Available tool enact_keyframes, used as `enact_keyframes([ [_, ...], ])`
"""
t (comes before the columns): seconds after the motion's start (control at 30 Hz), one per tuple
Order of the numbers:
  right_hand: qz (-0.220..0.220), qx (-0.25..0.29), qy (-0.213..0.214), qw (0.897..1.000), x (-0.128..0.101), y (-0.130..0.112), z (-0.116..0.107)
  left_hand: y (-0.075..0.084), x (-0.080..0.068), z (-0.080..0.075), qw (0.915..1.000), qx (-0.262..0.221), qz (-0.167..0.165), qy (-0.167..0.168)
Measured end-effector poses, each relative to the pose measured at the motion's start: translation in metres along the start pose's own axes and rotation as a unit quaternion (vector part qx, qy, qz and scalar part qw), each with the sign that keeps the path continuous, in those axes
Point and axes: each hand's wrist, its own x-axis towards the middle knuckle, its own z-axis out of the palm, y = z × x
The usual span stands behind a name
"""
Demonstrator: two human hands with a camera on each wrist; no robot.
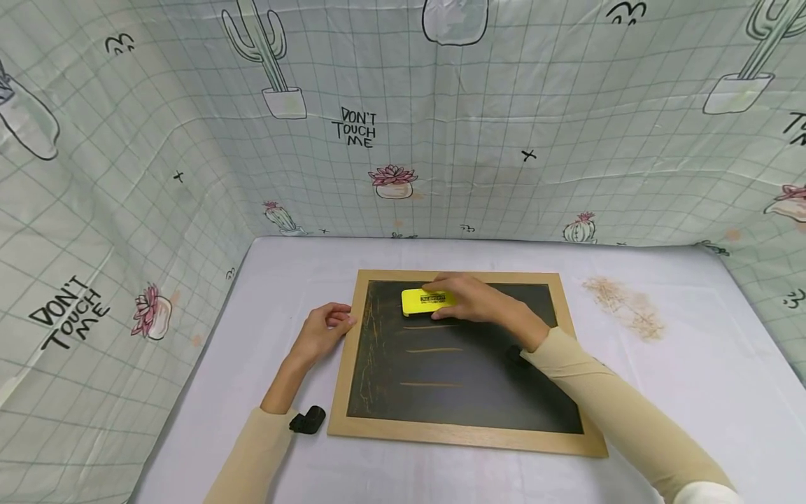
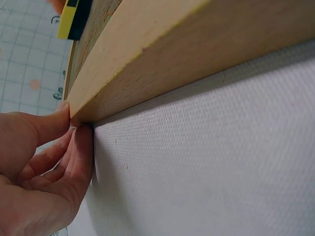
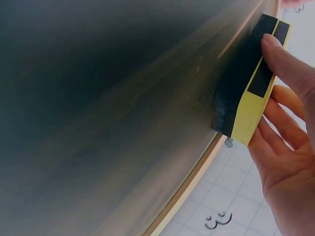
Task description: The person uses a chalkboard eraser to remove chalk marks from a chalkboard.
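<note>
The person's right hand (image 1: 478, 301) is gripping a yellow eraser (image 1: 427, 302) and pressing its dark pad against the top of the chalkboard (image 1: 460, 378), which is lying flat on the counter (image 1: 680, 392). The left hand (image 1: 324, 329) is steadying the wooden frame (image 2: 162, 54), fingers (image 2: 74, 147) curled against its corner. Three chalk lines (image 1: 434, 350) and smudges at the left are still waiting, so most wiping looks undone.
</note>
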Motion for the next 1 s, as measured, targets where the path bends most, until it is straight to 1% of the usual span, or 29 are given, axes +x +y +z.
enact_keyframes([
  [0.27,-0.021,-0.008,-0.013,1.0,0.017,-0.012,0.008,0.0,-0.001,-0.001,1.0,0.0,-0.004,0.001],
  [0.33,-0.03,-0.008,-0.015,0.999,0.022,-0.015,0.009,0.001,-0.002,-0.001,1.0,0.003,-0.008,0.001],
  [0.5,-0.036,-0.011,-0.024,0.999,0.03,-0.019,0.013,0.001,-0.002,-0.002,0.9997,0.014,-0.02,0.002],
  [0.67,-0.029,-0.022,-0.032,0.999,0.028,-0.018,0.012,0.002,-0.002,-0.001,0.9997,0.013,-0.019,0.002],
  [0.9,-0.009,-0.023,-0.033,0.999,0.019,-0.012,0.008,0.003,-0.002,0.002,1.0,0.008,-0.003,0.0],
  [1.0,-0.006,-0.023,-0.031,0.999,0.015,-0.009,0.007,0.003,-0.002,0.002,1.0,0.005,-0.004,0.002],
])
